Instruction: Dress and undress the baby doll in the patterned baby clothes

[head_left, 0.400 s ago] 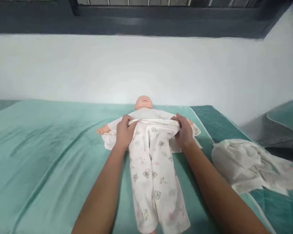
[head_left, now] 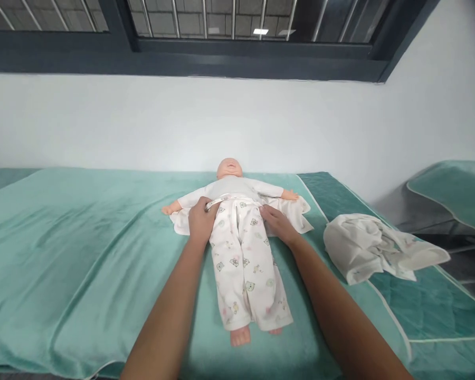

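Note:
A baby doll (head_left: pixel 229 168) lies on its back, arms spread, in a white long-sleeved top (head_left: pixel 233 186). Its legs are in white baby pants (head_left: pixel 241 264) printed with small bears, and the feet stick out below the cuffs. My left hand (head_left: pixel 201 219) is closed on the waistband at the doll's left-of-picture hip, pulling that side out a little. At the opposite hip, my right hand (head_left: pixel 277 222) has its fingers closed against the edge of the pants just under the waistband; its fingertips are partly hidden. White cloth (head_left: pixel 295 214) shows beneath the doll's arms.
Under the doll is a green sheet (head_left: pixel 103 253) with folds on the left. To the right, a crumpled white cloth (head_left: pixel 364 245) lies across its pale edge and a darker quilted cover (head_left: pixel 447 301). Behind are a white wall (head_left: pixel 182 121) and a barred window (head_left: pixel 229 21).
My right hand has moved inward and down against the doll's hip, and the waistband, stretched wide before, now lies closer to the body. My left hand keeps its grip. The view has tilted up.

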A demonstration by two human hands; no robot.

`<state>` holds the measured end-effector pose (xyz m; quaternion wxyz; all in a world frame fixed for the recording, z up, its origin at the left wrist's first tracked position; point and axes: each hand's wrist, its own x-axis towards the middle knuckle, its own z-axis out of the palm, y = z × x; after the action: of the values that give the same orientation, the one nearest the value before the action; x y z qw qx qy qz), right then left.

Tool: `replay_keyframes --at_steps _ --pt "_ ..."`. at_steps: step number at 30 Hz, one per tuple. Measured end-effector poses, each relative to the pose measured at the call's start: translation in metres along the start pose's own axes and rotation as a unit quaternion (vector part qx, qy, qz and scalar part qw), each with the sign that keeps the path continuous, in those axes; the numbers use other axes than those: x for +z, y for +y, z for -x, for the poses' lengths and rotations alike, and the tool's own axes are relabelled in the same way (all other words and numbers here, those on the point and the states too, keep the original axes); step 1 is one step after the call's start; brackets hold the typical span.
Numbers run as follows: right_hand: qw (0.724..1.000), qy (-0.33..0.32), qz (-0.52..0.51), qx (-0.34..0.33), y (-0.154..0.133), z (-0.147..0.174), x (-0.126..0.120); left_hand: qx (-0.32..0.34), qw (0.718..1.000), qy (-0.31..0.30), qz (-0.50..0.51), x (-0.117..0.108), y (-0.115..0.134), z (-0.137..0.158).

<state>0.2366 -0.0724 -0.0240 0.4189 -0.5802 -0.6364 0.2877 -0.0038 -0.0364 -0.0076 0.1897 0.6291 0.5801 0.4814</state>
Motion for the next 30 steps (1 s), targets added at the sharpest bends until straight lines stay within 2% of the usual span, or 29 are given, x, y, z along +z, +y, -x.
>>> replay_keyframes --at_steps 3,6,14,19,22,25,27,30 --pt "0.998 -0.055 -0.015 -0.01 0.003 0.008 -0.003 -0.004 1.0 -0.016 -0.006 -0.01 0.003 0.021" --pt "0.998 -0.058 -0.017 -0.008 0.004 0.013 -0.003 0.0 0.999 -0.028 -0.016 -0.019 0.005 0.043" --pt "0.999 0.032 -0.003 0.015 0.0 0.02 0.004 0.054 0.997 -0.03 -0.047 -0.031 0.009 0.084" --pt "0.996 0.089 0.022 0.002 -0.007 0.027 0.006 0.057 0.998 -0.018 -0.028 -0.035 0.008 0.103" --pt "0.988 0.143 0.055 -0.017 -0.011 0.032 0.011 0.043 0.999 -0.014 -0.018 -0.036 0.009 0.108" --pt "0.979 0.182 0.092 -0.023 -0.015 0.035 0.016 -0.011 0.999 -0.028 0.012 -0.035 0.011 0.106" --pt "0.982 0.165 0.089 -0.018 -0.018 0.035 0.018 -0.043 0.997 -0.038 0.05 -0.032 0.013 0.101" --pt "0.992 0.115 0.044 -0.003 -0.021 0.033 0.02 -0.05 0.993 -0.062 0.093 -0.028 0.016 0.093"
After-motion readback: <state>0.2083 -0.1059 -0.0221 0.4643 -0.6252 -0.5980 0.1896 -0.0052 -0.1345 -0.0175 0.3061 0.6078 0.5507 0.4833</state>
